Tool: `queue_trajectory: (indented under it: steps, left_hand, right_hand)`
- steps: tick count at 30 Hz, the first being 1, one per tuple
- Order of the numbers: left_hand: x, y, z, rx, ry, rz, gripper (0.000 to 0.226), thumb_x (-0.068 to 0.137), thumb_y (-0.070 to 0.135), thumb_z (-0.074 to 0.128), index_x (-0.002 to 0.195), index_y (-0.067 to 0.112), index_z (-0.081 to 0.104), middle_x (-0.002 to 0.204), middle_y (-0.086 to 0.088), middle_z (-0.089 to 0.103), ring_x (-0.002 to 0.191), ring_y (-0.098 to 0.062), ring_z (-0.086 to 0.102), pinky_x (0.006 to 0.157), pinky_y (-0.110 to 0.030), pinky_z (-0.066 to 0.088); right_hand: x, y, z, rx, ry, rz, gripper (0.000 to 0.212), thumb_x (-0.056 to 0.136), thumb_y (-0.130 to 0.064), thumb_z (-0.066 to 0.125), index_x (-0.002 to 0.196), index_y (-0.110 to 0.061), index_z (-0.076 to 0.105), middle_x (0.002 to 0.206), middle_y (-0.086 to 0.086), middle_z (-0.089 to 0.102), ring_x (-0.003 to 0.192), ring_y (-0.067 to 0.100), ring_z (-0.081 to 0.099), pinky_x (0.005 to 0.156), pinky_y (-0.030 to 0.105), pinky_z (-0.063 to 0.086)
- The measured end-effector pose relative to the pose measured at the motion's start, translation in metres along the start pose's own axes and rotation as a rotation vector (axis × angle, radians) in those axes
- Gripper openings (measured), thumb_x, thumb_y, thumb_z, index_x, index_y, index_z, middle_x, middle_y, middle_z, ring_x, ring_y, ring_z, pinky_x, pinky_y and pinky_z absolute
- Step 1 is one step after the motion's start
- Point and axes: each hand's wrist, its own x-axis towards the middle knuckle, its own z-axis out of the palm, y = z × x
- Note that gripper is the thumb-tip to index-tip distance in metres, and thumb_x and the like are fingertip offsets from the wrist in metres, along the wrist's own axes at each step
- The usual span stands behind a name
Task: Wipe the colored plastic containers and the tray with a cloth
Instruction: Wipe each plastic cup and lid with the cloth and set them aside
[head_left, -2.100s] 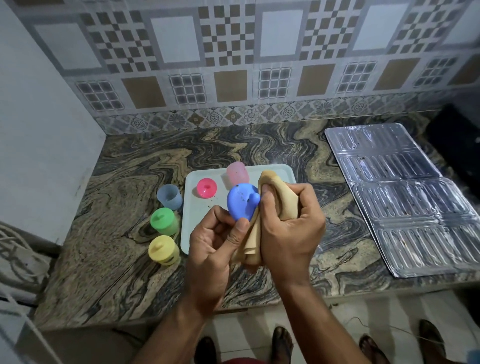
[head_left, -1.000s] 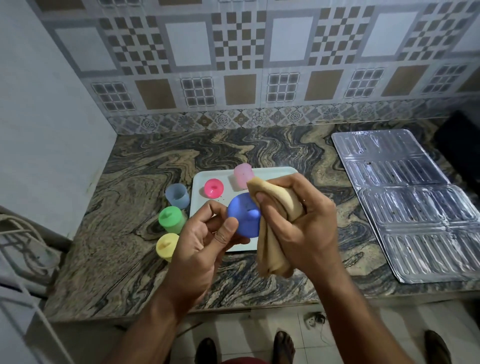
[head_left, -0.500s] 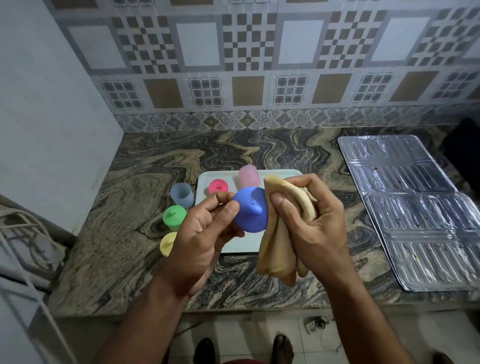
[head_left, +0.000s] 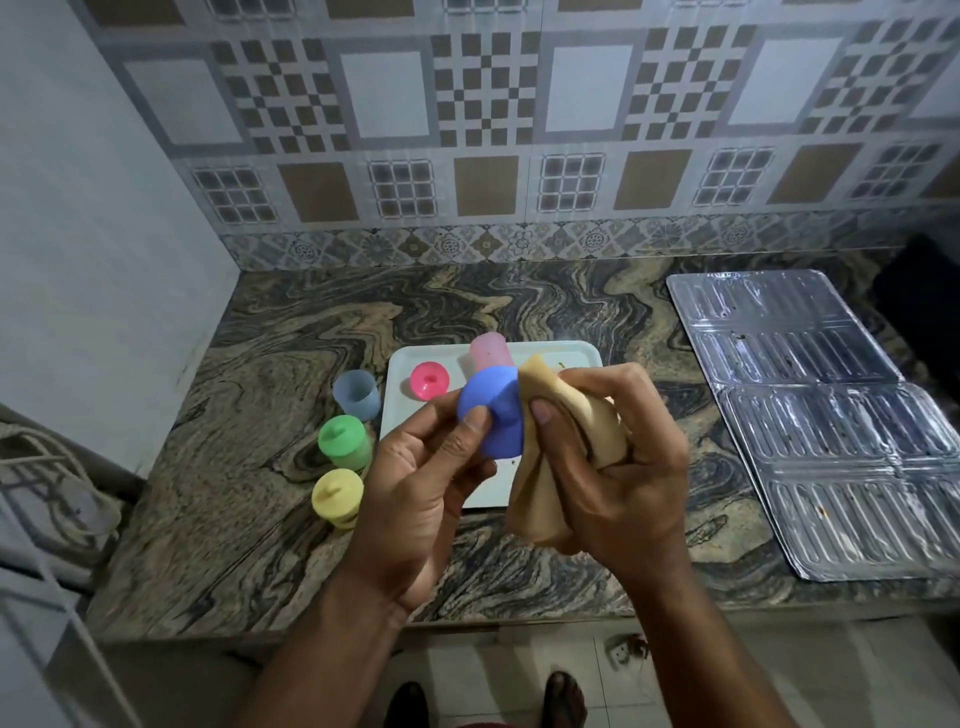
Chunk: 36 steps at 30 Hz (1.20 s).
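Both hands (head_left: 524, 467) nearer, blue lid (head_left: 493, 415) turned

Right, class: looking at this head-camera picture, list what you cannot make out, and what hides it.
- Blue lid, head view: underside, turned away; right edge behind cloth.
- Tray: near half behind both hands.
- Pink cup: base behind blue lid.
- Dark object: cut off by right edge.

Single head view: looks forward and steeply down, close over the swirled brown stone worktop (head_left: 291, 332); patterned tiled wall (head_left: 483, 130) upper frame, floor at bottom edge.
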Motion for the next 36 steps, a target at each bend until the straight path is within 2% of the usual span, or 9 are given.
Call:
queue_trajectory:
  steps: [5,9,14,17,22,26,30,32,36]
  left_hand:
    - [0.001,0.005,-0.005,0.267,-0.112,0.156,0.019,0.086,0.028,0.076,0.101,0.017,0.078,0.086,0.001,0.068,0.073,-0.008,0.048,0.065,-0.022,0.040]
    - [0.000,0.015,-0.007,0.408,-0.247,0.210,0.013,0.093,0.005,0.071,0.105,0.002,0.069,0.082,0.012,0.076,0.071,0.005,0.065,0.069,-0.009,0.048]
    - [0.002,0.022,-0.015,0.584,-0.323,0.176,0.021,0.093,0.012,0.069,0.112,0.004,0.073,0.105,-0.011,0.079,0.099,-0.023,0.075,0.092,-0.036,0.059]
    - [0.005,0.031,-0.016,0.702,-0.383,0.162,0.019,0.093,0.015,0.070,0.111,0.008,0.074,0.106,-0.011,0.079,0.102,-0.036,0.074,0.094,-0.050,0.057]
    - [0.014,0.043,-0.019,0.856,-0.499,0.167,0.013,0.093,0.018,0.072,0.101,0.007,0.074,0.088,-0.012,0.071,0.079,-0.017,0.060,0.076,-0.049,0.050]
    - [0.016,0.042,-0.020,0.905,-0.508,0.241,0.007,0.093,0.018,0.071,0.095,0.011,0.073,0.078,0.003,0.063,0.074,-0.008,0.051,0.071,-0.042,0.044]
    - [0.016,0.036,-0.016,0.888,-0.498,0.246,0.007,0.095,0.021,0.070,0.100,0.017,0.072,0.087,0.005,0.069,0.079,-0.021,0.059,0.076,-0.047,0.049]
    - [0.013,0.032,-0.010,0.840,-0.451,0.205,0.020,0.091,0.034,0.075,0.105,0.019,0.071,0.094,-0.002,0.071,0.088,-0.034,0.064,0.083,-0.056,0.053]
    - [0.005,0.017,0.004,0.798,-0.317,0.163,0.053,0.067,0.047,0.094,0.102,0.021,0.066,0.092,0.001,0.069,0.079,-0.023,0.064,0.078,-0.043,0.059]
  right_hand:
    - [0.007,0.002,-0.002,-0.061,-0.039,-0.054,0.021,0.094,-0.024,0.074,0.098,-0.003,0.073,0.092,0.003,0.070,0.083,0.022,0.068,0.073,0.038,0.054]
    - [0.017,0.002,-0.002,-0.074,-0.091,-0.082,0.016,0.090,-0.017,0.080,0.094,-0.003,0.073,0.088,0.005,0.070,0.078,0.023,0.068,0.069,0.039,0.053]
    - [0.029,0.002,-0.002,-0.089,-0.182,-0.106,0.017,0.085,-0.014,0.085,0.096,-0.006,0.073,0.089,0.001,0.071,0.079,0.013,0.068,0.073,0.021,0.052]
    - [0.032,0.006,-0.004,-0.051,-0.308,-0.069,0.015,0.087,-0.011,0.083,0.098,-0.007,0.074,0.093,0.002,0.074,0.082,0.014,0.070,0.074,0.028,0.055]
    - [0.035,0.012,-0.005,0.120,-0.475,0.101,0.009,0.092,-0.006,0.077,0.101,-0.007,0.075,0.092,-0.005,0.074,0.079,0.004,0.068,0.072,0.024,0.053]
    - [0.033,0.018,-0.003,0.234,-0.442,0.221,0.008,0.092,-0.001,0.076,0.091,-0.007,0.070,0.077,-0.018,0.067,0.066,-0.006,0.058,0.064,0.009,0.043]
    - [0.030,0.021,0.000,0.292,-0.322,0.288,0.008,0.091,-0.009,0.076,0.092,-0.002,0.071,0.080,0.000,0.072,0.069,0.003,0.059,0.065,0.018,0.046]
    - [0.026,0.024,0.002,0.332,-0.224,0.340,0.004,0.091,-0.011,0.075,0.090,-0.009,0.072,0.084,0.001,0.075,0.073,0.005,0.063,0.068,0.021,0.049]
    - [0.011,0.028,0.008,0.367,-0.091,0.440,0.006,0.093,-0.013,0.075,0.096,-0.007,0.073,0.083,0.002,0.072,0.075,0.011,0.062,0.069,0.029,0.051]
